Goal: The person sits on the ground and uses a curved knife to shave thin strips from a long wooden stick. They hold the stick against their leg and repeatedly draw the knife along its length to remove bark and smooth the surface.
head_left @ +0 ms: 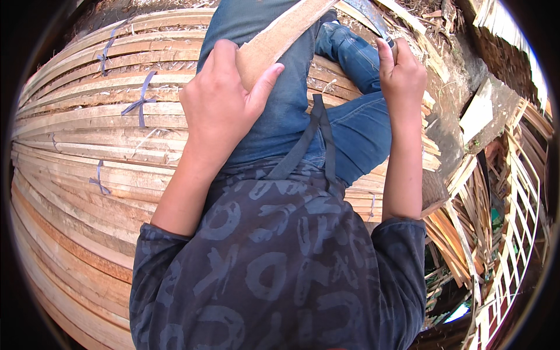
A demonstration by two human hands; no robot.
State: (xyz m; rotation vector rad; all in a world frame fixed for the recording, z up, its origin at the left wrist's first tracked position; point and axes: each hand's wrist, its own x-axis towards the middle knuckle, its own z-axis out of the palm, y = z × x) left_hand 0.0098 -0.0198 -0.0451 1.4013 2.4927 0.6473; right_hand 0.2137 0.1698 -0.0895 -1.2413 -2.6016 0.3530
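Note:
My left hand (217, 100) is closed around the near end of a pale, flat piece of wood (283, 39). The wood slants up to the right over my left thigh, and its far end runs out of the picture. In my right hand (402, 71), to the right of my bent leg, is the dark handle of a knife (373, 16). Its long grey blade points up and to the left, toward the wood, with the tip out of view. From here I cannot tell whether blade and wood touch.
Bundles of long wooden slats (87, 119) lie under and beside me, tied with purple strips (140, 100). To the right are a grey stone block (493, 111), thin split sticks (452, 242) and a woven lattice (516, 233). Shavings litter the ground ahead.

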